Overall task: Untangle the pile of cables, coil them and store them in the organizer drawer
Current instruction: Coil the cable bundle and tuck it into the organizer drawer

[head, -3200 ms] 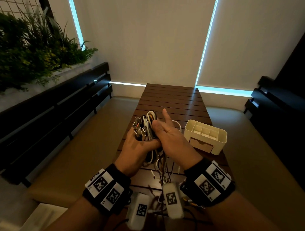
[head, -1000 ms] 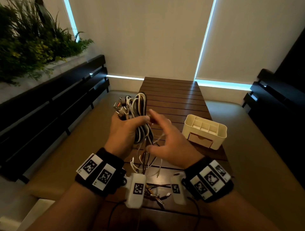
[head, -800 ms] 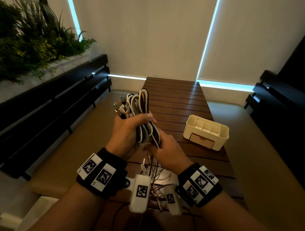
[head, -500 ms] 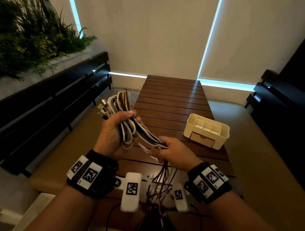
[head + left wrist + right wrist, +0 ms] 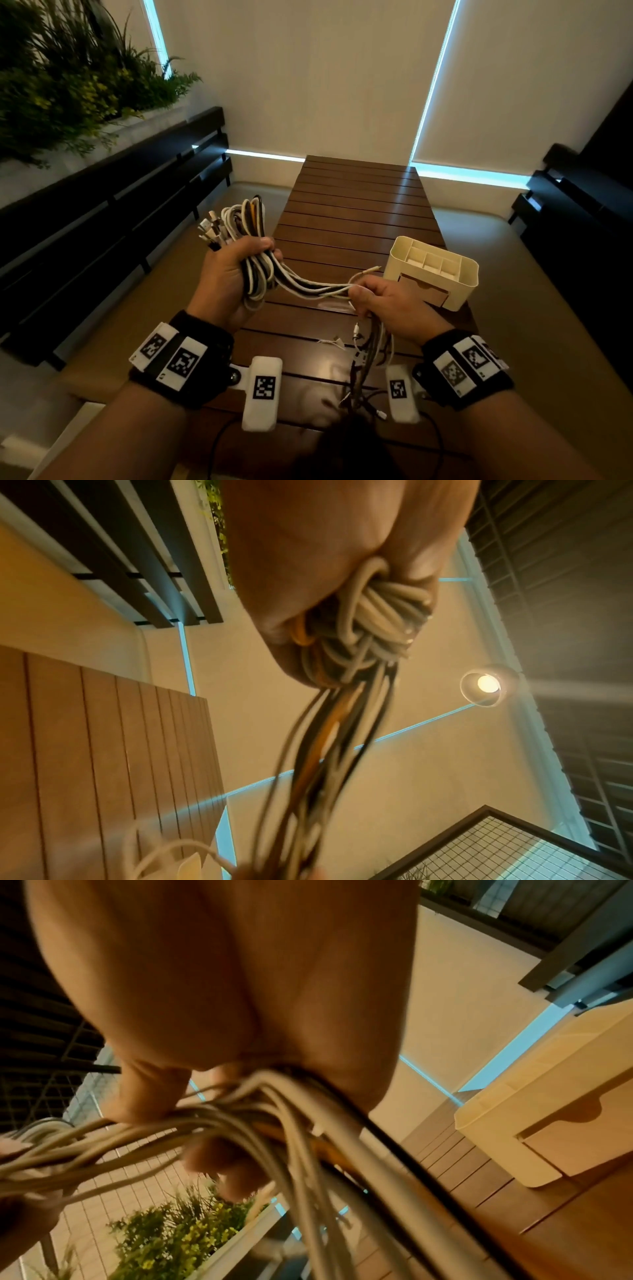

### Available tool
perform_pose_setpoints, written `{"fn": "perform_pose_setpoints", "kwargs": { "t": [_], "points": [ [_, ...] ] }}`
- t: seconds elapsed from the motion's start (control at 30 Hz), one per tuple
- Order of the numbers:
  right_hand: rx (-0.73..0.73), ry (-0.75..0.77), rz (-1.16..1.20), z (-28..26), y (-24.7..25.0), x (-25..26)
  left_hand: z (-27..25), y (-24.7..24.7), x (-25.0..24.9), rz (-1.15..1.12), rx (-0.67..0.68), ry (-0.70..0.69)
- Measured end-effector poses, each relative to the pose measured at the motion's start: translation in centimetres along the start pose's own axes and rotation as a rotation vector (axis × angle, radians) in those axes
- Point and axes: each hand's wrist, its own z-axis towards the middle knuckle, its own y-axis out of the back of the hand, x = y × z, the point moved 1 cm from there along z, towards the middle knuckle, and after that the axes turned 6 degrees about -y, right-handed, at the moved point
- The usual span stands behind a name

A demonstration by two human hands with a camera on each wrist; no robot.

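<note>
Head cam: my left hand (image 5: 227,279) and right hand (image 5: 390,305) both clutch the cables (image 5: 301,286), floppy and light; I'd grab near the plugs at 11 o'clock.

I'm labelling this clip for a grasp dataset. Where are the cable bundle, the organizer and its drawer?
cable bundle (image 5: 255,274): head view, on the folded strands gripped in the left hand (image 5: 224,281).
organizer (image 5: 462,287): head view, on its cream right wall.
drawer (image 5: 561,1148): right wrist view, on the closed drawer front.
</note>
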Motion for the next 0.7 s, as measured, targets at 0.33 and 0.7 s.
{"fn": "perform_pose_setpoints", "kwargs": {
  "t": [0.33, 0.7],
  "points": [
    [-0.236, -0.190, 0.093, -1.0, -3.4, 1.8, 1.3, -0.3, 4.2, 0.098, -0.368, 0.030],
    [0.048, -0.346, 0.737, -0.1, -4.5, 3.1, -1.9, -4.0, 4.5, -0.007, 0.043, 0.152]
  ]
}}
